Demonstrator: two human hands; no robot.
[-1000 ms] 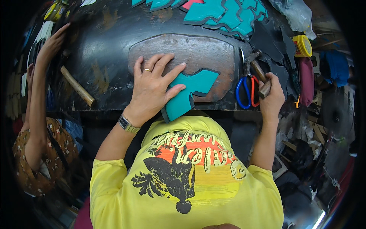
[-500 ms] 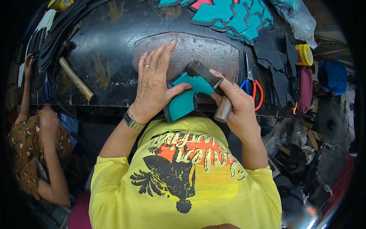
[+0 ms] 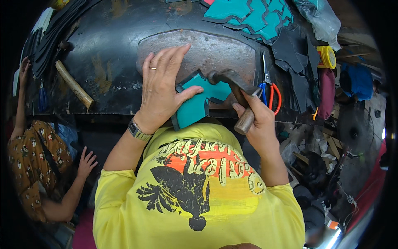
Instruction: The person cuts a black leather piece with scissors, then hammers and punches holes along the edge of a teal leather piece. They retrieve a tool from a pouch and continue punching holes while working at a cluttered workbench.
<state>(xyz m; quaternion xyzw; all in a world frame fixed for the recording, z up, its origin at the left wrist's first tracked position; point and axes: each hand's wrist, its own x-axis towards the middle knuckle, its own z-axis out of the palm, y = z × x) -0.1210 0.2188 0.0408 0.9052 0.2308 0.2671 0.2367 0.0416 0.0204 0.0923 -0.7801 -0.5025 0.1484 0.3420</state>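
Observation:
A teal cut piece with dark edges (image 3: 193,108) lies at the near side of a worn slab (image 3: 207,47) and hangs over the table's front edge. My left hand (image 3: 163,81) rests flat with its fingers stretched out and apart, its thumb lying on the piece. A hammer (image 3: 244,120) with a dark metal head and a wooden handle is gripped in my right hand (image 3: 263,116). The hammer's rounded face is just beside the piece's far right edge; whether it touches, I cannot tell.
Scissors (image 3: 270,93) with red and blue handles lie right of the slab, near dark cut pieces (image 3: 290,50). Stacked teal pieces (image 3: 248,16) lie behind. A wooden-handled tool (image 3: 74,85) and dark strips (image 3: 54,41) are at left, where a co-worker (image 3: 41,166) sits.
My right hand has tilted the hammer, its head swinging up off the teal piece. My left hand stays on the piece. The co-worker's near hand has moved down and to the right.

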